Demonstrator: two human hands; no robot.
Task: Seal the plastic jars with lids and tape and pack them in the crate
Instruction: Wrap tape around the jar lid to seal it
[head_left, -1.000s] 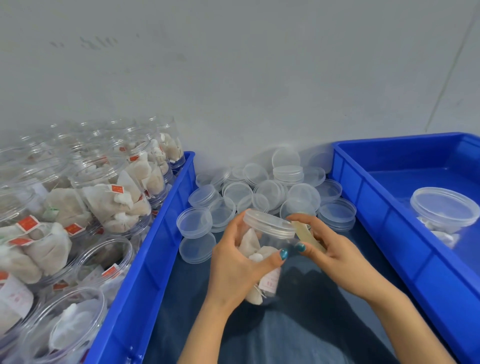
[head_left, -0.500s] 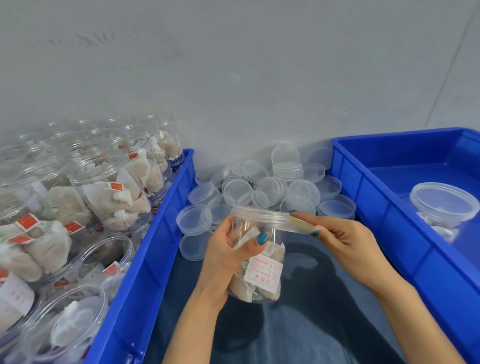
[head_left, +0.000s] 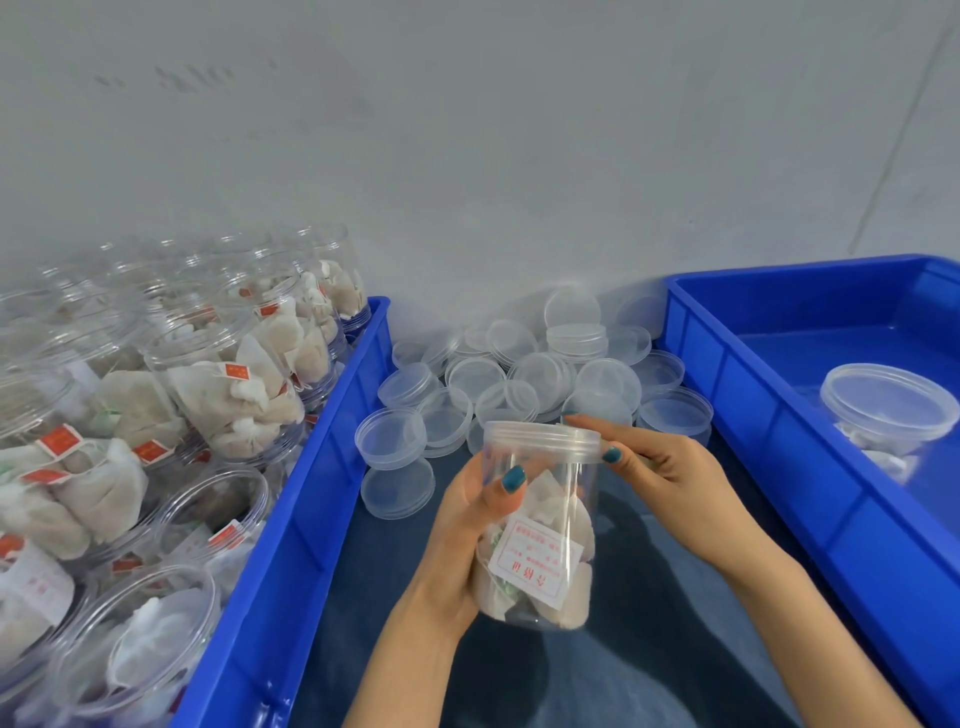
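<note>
Head view: the blue crate (head_left: 753, 415) waits off to the right. The jar (head_left: 540, 545) is held near upright, left hand (head_left: 467, 525) wrapped round its body, right hand (head_left: 670, 483) pinching the lid (head_left: 540, 439) rim. The right hand is nearer the crate.

You are at a small packing station, a production workshop rather than a home. One blue crate (head_left: 291, 519) on your left is crowded with identical clear open jars (head_left: 223, 395) of tagged sachets. A loose heap of matching lids (head_left: 545, 364) lies against the bare grey wall (head_left: 467, 156). A second blue crate (head_left: 779, 467) on your right holds a closed jar (head_left: 888, 410). The lidded jar (head_left: 540, 519) you hold bears a printed label.
</note>
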